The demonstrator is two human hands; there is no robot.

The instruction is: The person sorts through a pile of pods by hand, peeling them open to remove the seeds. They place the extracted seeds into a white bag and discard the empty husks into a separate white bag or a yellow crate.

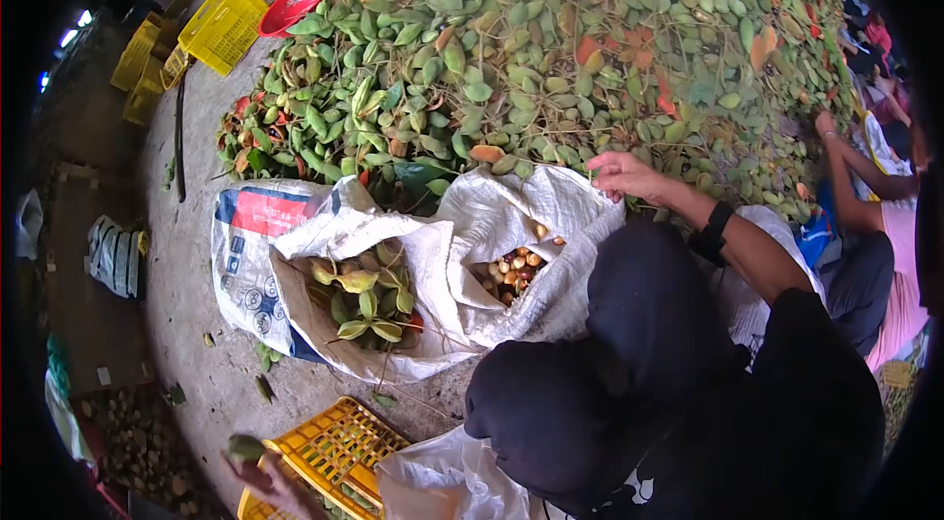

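Observation:
Over the yellow basket at lower left, my left hand is blurred, its fingers closed at a green pod. My right hand, with a black band on the wrist, reaches to the edge of the pod pile, just above the rim of a white woven sack. Its fingers are curled together; whatever they may pinch is too small to make out. Round brown and cream seeds lie inside that sack. Beside it, another white sack holds opened green husks.
A broad heap of green pods with some orange and red ones spreads ahead. Yellow crates and a red basin stand at upper left. Clear plastic lies by my knees. Another person's arm reaches in at right.

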